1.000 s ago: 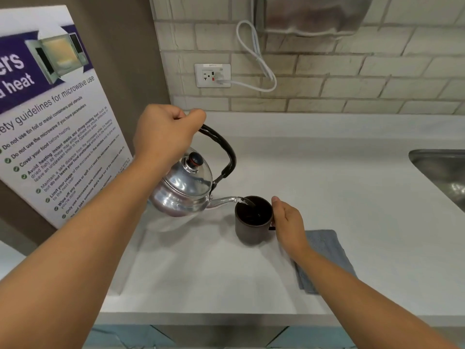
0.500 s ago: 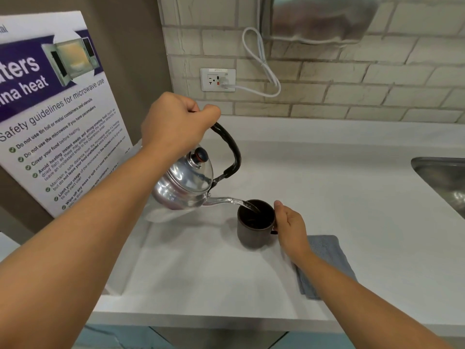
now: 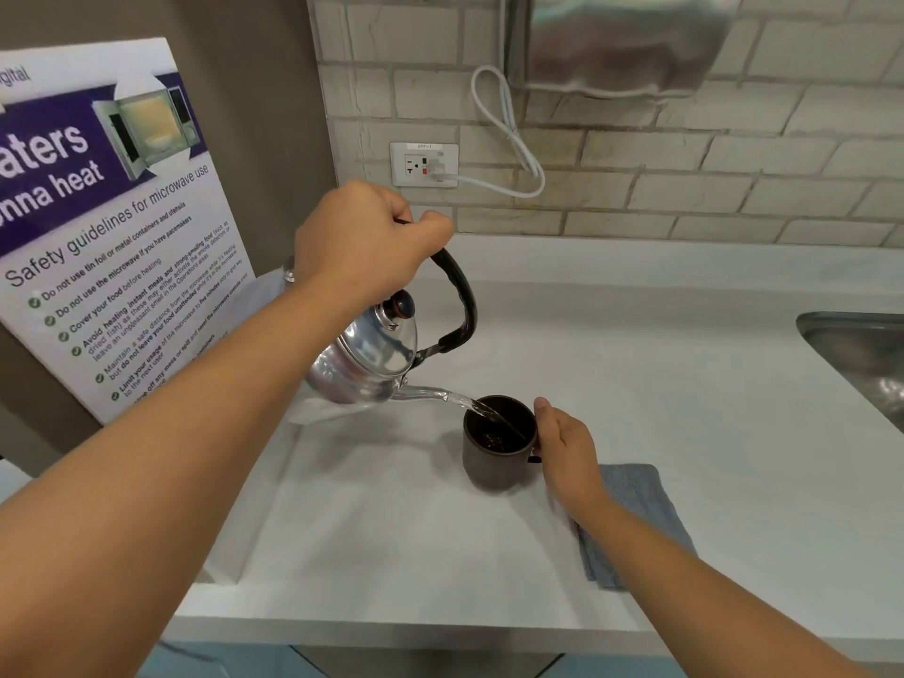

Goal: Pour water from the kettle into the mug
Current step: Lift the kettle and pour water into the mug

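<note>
A white table (image 3: pixel 660 384) runs along a pale brick wall (image 3: pixel 734 178), with a steel sink (image 3: pixel 861 354) at the right edge. The left hand (image 3: pixel 364 237), fingers curled tight round the black handle, holds the tilted kettle (image 3: pixel 364 367) above the table, water streaming into the dark mug (image 3: pixel 494 457). The right hand (image 3: pixel 567 447) grips the mug's handle side. A grey cloth (image 3: pixel 641 506) lies beneath that forearm; a microwave safety poster (image 3: pixel 98 227) stands at left.
</note>
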The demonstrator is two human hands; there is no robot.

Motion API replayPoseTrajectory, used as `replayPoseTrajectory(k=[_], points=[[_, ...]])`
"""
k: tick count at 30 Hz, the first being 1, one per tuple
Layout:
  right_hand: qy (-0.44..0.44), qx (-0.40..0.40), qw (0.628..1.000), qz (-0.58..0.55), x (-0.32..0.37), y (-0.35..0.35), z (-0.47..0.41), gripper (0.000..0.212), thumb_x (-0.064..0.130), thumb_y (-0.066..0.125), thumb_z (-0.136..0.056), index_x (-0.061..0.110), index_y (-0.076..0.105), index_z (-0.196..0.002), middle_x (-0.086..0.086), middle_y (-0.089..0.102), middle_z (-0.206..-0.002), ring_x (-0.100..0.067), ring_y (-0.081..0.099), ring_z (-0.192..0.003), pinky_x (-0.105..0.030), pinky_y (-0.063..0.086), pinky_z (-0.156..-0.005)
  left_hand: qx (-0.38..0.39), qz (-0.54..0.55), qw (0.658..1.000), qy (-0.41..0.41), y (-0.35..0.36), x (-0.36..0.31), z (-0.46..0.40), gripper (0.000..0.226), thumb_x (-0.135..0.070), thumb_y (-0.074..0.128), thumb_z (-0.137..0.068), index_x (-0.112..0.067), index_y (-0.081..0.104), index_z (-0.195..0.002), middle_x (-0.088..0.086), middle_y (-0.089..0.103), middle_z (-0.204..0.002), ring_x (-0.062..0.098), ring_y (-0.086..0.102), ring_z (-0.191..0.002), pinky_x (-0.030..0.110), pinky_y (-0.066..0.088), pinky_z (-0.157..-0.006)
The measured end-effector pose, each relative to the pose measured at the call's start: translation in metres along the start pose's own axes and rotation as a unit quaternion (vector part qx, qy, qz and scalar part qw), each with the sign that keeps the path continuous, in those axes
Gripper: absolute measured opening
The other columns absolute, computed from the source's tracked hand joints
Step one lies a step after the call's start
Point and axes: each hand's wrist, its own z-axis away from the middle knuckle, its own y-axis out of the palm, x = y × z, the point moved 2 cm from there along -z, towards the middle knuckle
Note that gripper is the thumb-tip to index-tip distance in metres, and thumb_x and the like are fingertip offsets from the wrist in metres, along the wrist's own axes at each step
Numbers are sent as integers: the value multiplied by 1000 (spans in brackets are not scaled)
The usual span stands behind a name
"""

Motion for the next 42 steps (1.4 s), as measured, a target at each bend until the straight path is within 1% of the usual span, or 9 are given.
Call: replayPoseTrajectory(k=[3,8,13,16,21,24,28,38,42], points=[[-1,-3,1000,4,2,0,0,49,36,38,-101,10,36,-59,-10,35,-61,-20,35,-59,-35,37,-61,0,-13,1000,11,1,-2,-1,40,-41,57,-71,-15,44,-44,-12,39,-32,12,33,-41,24,29,-49],[-1,2,1000,4,3,0,1,56,37,37,-101,-1,34,-59,-10,36,-61,-20,35,-59,-34,37,-60,-3,-33,999,28,2,-4,-3,40,-43,55,-70,-15,44,-44,-5,33,-32,12,31,-39,23,29,-48],[0,-1,1000,3,3,0,1,51,36,38,-101,7,35,-59,-10,35,-61,-19,35,-58,-33,36,-60,-5,-34,999,39,2,-6,-4,39,-42,56,-71,-14,47,-46,-5,33,-37,12,32,-40,23,30,-48],[1,1,1000,1,3,0,1,56,36,37,-101,-1,33,-59,-9,37,-61,-20,35,-59,-34,36,-60,-8,-16,999,30,2,-4,-3,40,-40,57,-71,-15,43,-43,-7,33,-32,11,29,-38,22,28,-48],[2,1,1000,8,2,0,0,57,38,37,-100,-4,34,-62,-10,37,-63,-21,36,-61,-36,38,-62,-10,33,999,-9,5,11,3,39,-37,56,-68,-14,38,-43,-5,28,-38,13,28,-44,25,30,-50],[4,0,1000,11,2,-1,0,57,37,37,-101,-4,35,-62,-10,38,-63,-21,37,-61,-36,38,-62,-12,66,997,-37,8,23,10,38,-36,57,-69,-18,41,-39,-5,27,-34,10,25,-38,24,25,-49],[5,-2,1000,11,2,0,0,56,38,37,-101,-3,34,-61,-10,37,-62,-20,37,-60,-35,37,-62,-12,137,987,-87,10,37,16,39,-33,58,-67,-18,39,-36,-7,23,-33,12,25,-39,27,31,-48],[5,0,1000,7,1,0,0,59,40,37,-100,-6,36,-62,-11,39,-62,-20,39,-60,-35,41,-62,-49,249,948,-193,9,50,12,51,-27,60,-71,-20,25,-34,-12,13,-37,7,12,-38,18,10,-37],[7,6,1000,3,1,-1,0,57,37,39,-100,-5,37,-62,-10,40,-61,-19,40,-59,-33,40,-60,-57,308,919,-238,6,52,4,41,-29,59,-69,-26,25,-47,-4,19,-50,14,15,-46,31,11,-48]])
